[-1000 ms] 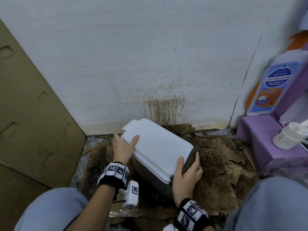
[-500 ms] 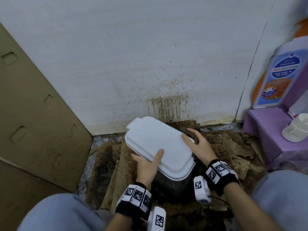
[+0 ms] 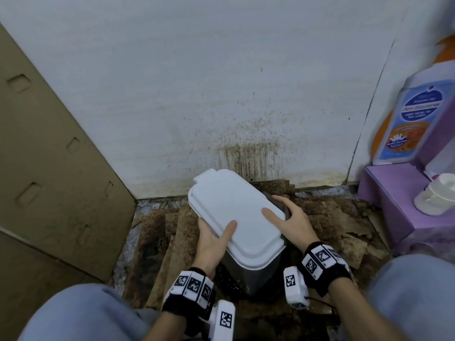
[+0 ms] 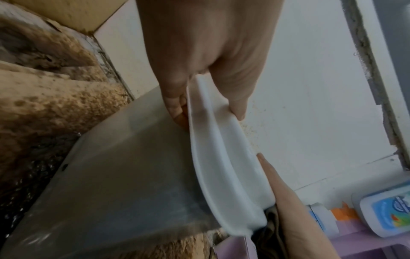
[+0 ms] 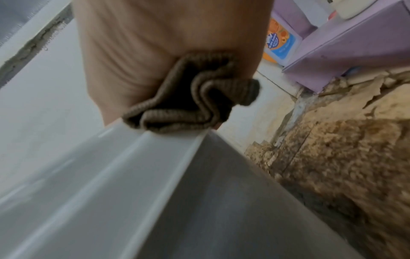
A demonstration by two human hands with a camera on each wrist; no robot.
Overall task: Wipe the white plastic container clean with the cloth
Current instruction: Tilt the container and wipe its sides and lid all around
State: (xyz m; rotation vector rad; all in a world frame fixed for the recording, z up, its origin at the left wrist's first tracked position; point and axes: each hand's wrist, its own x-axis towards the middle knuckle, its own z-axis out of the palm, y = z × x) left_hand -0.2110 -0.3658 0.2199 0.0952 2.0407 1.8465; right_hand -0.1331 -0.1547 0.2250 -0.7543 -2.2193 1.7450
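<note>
I see the white plastic container (image 3: 236, 215) tilted on the floor, on stained, peeling cardboard (image 3: 327, 217) just in front of the spattered white wall (image 3: 221, 82); its white lid faces up at me and its grey translucent body slopes down toward my knees. My left hand (image 3: 213, 238) grips the lid's near-left rim, thumb lying on top and fingers curled under the edge, as the left wrist view shows plainly. My right hand (image 3: 289, 219) sits at the lid's right edge, thumb resting on the white top, the other fingers closed around the bunched brown cloth (image 5: 195, 96), which presses against the rim where lid meets body. In the head view only a dark sliver of that cloth shows past the fingers.

A flat brown cardboard sheet (image 3: 49, 168) leans at the left. At the right stands a purple box (image 3: 394, 205) with a white cup-like piece (image 3: 435, 195) on it and a blue-labelled bottle (image 3: 413, 119) behind.
</note>
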